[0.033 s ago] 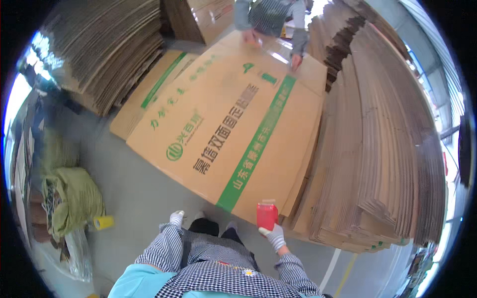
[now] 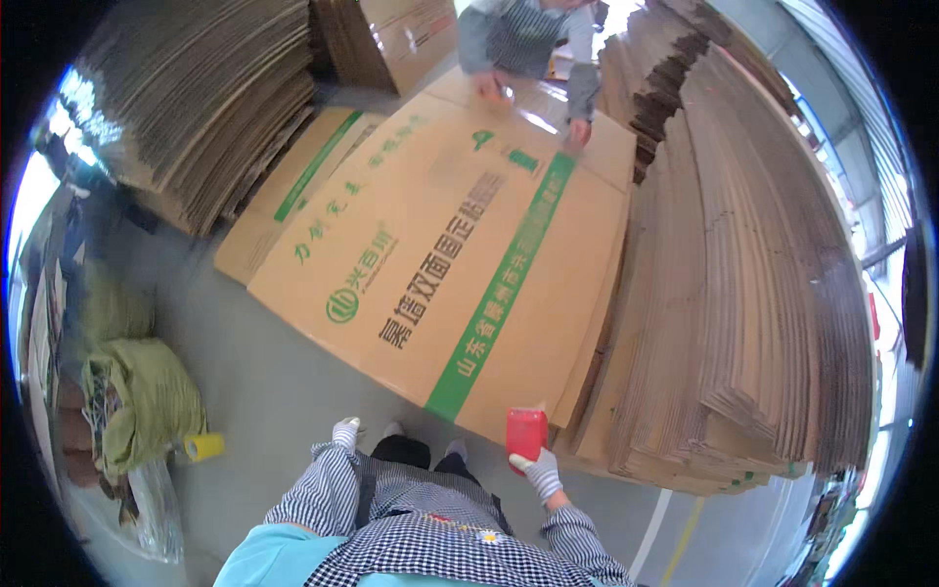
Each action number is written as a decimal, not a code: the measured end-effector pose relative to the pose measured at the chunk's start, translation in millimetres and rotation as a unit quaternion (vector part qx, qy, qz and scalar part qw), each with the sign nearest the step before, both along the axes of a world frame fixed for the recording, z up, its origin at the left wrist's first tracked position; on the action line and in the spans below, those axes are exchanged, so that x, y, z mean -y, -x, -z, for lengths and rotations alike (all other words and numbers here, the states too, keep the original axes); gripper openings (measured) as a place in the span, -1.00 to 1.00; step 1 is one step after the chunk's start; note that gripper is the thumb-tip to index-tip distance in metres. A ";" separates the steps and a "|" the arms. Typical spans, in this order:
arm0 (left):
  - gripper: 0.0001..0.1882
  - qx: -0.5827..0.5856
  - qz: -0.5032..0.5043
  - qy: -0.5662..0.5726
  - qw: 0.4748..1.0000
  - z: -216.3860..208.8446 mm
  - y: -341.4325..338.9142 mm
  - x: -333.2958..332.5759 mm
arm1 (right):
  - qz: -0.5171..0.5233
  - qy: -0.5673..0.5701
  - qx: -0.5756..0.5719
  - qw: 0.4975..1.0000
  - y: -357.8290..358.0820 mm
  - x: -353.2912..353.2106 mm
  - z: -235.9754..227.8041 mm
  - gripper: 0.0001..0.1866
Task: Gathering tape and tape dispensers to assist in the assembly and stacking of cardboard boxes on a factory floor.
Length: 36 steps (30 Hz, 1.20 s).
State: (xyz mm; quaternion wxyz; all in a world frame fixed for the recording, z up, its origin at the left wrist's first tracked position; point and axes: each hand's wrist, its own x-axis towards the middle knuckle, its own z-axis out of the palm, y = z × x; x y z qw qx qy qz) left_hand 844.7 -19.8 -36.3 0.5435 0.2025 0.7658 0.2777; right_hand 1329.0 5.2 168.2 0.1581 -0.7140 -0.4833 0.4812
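A large flat cardboard carton sheet (image 2: 411, 245), brown with a green stripe and print, lies on a stack in front of me. My right hand (image 2: 540, 474), in a striped white glove, is wrapped round a red tape dispenser (image 2: 526, 432) held up by the sheet's near right corner. My left hand (image 2: 346, 432), also gloved, hangs at my left side, apart from the cardboard. Its fingers are curled in, and nothing shows in them. At the far end a co-worker's two hands (image 2: 579, 131) are on or just over the sheet; what they hold is too blurred to tell.
Tall stacks of folded cardboard stand at the right (image 2: 753, 293) and at the far left (image 2: 205, 98). On the grey floor (image 2: 264, 382) to my left are a green woven sack (image 2: 152, 396), a yellow tape roll (image 2: 203, 447) and clear plastic (image 2: 156, 509).
The co-worker at the far end appears slightly lower in the view, one hand shifted a little left. My hands and the tape dispenser have hardly moved.
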 end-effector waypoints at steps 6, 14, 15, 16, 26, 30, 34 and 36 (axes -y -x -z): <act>-0.43 0.237 -0.217 -0.022 0.947 -38.1 -44.0 -87.1 | 0.214 -0.017 -0.134 0.968 -24.9 81.8 -18.5 -0.47; -0.25 0.427 -0.297 -0.179 0.835 -10.9 -12.5 -178.2 | 0.250 -0.027 -0.089 0.964 -70.7 101.0 -39.9 -0.34; -0.23 0.411 -0.307 -0.143 0.846 -20.4 -31.5 -188.1 | 0.268 -0.038 -0.080 0.959 -85.7 112.6 -46.8 -0.34; -0.21 0.389 -0.320 -0.109 0.857 -34.7 -36.8 -191.2 | 0.279 -0.034 -0.065 0.957 -96.8 126.3 -52.9 -0.33; -0.41 0.293 -0.014 -0.280 0.914 -333.6 -81.3 -184.6 | 0.442 -0.102 -0.275 0.848 -171.1 155.9 -50.0 -0.43; -0.33 0.350 0.021 -0.355 0.866 -332.3 -115.1 -47.6 | 0.493 -0.090 -0.267 0.823 -176.9 212.3 -19.2 -0.45; -0.44 0.270 -0.116 -0.191 0.936 -293.8 -67.5 143.6 | 0.546 -0.045 -0.259 0.795 -155.1 276.4 -4.9 -0.46; -0.42 0.312 -0.125 -0.143 0.931 -270.0 -27.2 218.7 | 0.569 -0.034 -0.250 0.783 -136.0 309.4 9.6 -0.46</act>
